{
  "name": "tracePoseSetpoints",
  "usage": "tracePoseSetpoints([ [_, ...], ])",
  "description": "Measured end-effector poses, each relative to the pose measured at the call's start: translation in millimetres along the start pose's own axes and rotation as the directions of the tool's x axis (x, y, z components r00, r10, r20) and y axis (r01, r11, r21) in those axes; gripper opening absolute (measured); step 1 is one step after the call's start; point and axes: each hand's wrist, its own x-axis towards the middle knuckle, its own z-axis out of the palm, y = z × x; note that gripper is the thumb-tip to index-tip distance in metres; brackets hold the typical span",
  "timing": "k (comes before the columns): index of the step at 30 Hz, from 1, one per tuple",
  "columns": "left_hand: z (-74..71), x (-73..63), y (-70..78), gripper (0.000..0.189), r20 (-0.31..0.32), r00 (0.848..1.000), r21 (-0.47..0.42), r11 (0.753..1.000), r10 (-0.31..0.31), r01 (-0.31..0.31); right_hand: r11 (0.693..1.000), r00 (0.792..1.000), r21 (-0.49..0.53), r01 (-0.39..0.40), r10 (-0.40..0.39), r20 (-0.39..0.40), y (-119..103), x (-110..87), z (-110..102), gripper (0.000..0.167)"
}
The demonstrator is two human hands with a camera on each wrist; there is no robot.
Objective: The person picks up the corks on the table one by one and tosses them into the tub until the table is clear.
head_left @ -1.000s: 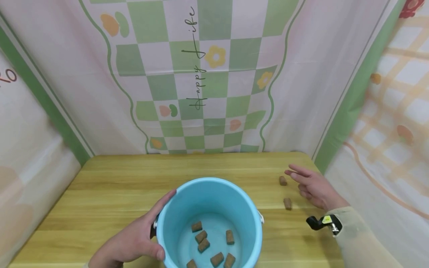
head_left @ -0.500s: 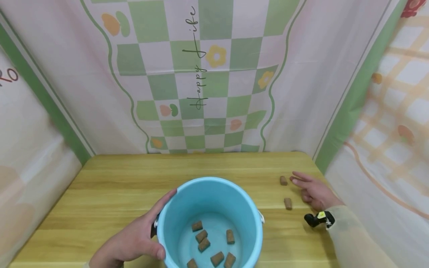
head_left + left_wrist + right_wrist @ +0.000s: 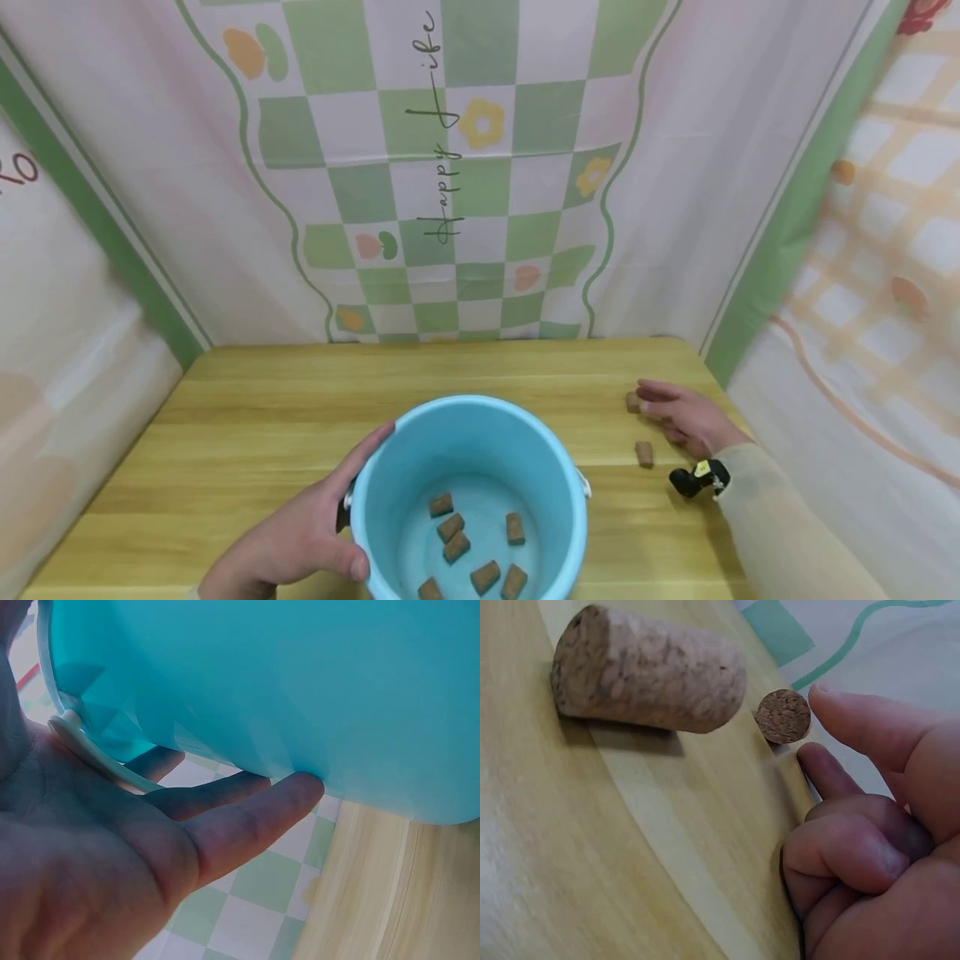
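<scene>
My left hand (image 3: 303, 533) grips the side of a light-blue bucket (image 3: 468, 402), thumb and fingers spread round its outer wall. In the left wrist view, fingertips press on the bucket wall (image 3: 315, 690) beside the pale handle (image 3: 90, 754). At the table's right, my right hand (image 3: 693, 417) reaches to a brown cork (image 3: 632, 403). In the right wrist view that cork (image 3: 784, 716) shows its round end right by the tips of thumb and a finger, other fingers bent. A second cork (image 3: 644, 454) lies nearer; it looms large in the right wrist view.
Several corks (image 3: 485, 577) lie on the bucket's floor. The wood-grain table (image 3: 247, 433) ends at a checked curtain (image 3: 480, 208) behind, with more printed cloth on both sides. A black wrist device (image 3: 697, 479) sits on the right wrist.
My right hand has moved left and lowered onto the far cork, its fingertips now overlapping it. The left hand and bucket stay put.
</scene>
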Motion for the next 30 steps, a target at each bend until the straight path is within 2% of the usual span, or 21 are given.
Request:
tracePoseSetpoints([
  [8,-1.3,0.1,3.8,0.109,0.002,1.000,-0.003,1.000,-0.027,0.027,0.995,1.000,-0.103,-0.009,0.008,-0.010,-3.6,2.0,4.3,0.070],
  [15,1.1,1.6,3.3,0.109,-0.001,1.000,0.003,1.000,-0.012,0.012,0.985,0.999,-0.171,-0.018,0.009,-0.050,-1.1,4.6,3.9,0.067],
  [23,1.2,0.7,2.5,0.110,0.003,1.000,0.003,1.000,-0.015,0.015,0.985,0.998,-0.173,-0.011,0.000,-0.066,2.7,5.6,3.2,0.055],
  [30,0.9,1.3,2.3,0.110,0.008,1.000,-0.002,1.000,-0.019,0.019,0.988,0.998,-0.155,-0.009,-0.001,-0.068,2.3,3.9,3.1,0.056],
])
